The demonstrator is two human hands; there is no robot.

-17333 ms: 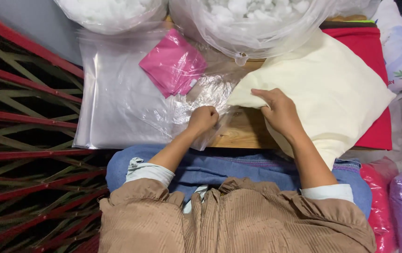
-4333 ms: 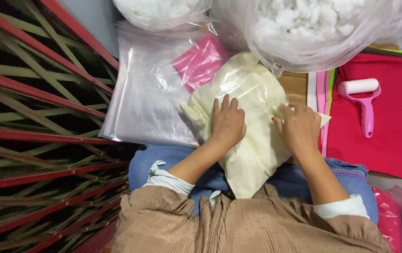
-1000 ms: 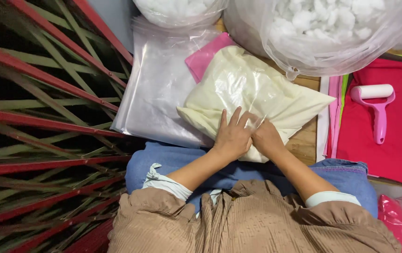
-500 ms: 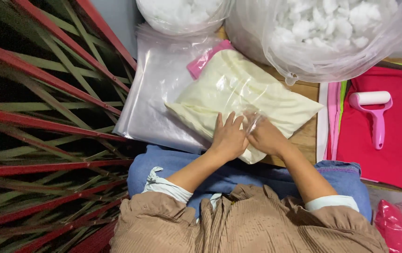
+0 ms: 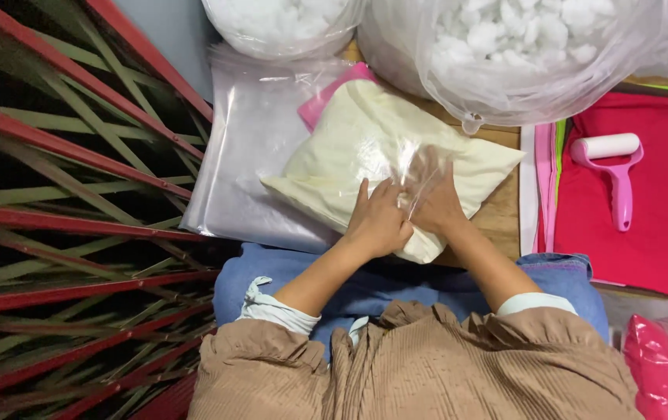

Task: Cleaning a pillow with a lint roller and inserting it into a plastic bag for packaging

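Cream pillow (image 5: 365, 155) in a clear plastic bag (image 5: 419, 167), lying tilted on the worktop (image 5: 501, 218), near edge hanging over toward the person's lap. All positions below are relative to the pillow.

Left of it: red and green slatted frame (image 5: 77, 194), running off the picture's left edge; can't tell what it belongs to. Just beside the pillow's left side: stack of flat clear bags (image 5: 248, 171), pillow overlapping their right part. Pink packet (image 5: 326, 97) peeks out from under the pillow's upper left corner, mostly hidden.

On the pillow's near edge: left hand (image 5: 377, 222), flat, fingers spread, pressing down. Right hand (image 5: 431, 202) touches the left and sits partly under the bag film; glare blurs its fingers, so can't tell whether it pinches the film or only presses. Hands together, neither closed around anything I can confirm.

Above the pillow: two big clear sacks of white stuffing (image 5: 505, 47), tops cut off by the frame.

Right of it: bare wood strip of worktop, then coloured fabric edges (image 5: 548, 187), then folded red fabric (image 5: 653, 218) with a pink lint roller (image 5: 614, 167) lying on it. Lower right corner: pink and purple bagged bundles (image 5: 657, 373), cut off.

Below: blue denim lap, tan ribbed top. Grey wall patch upper left.
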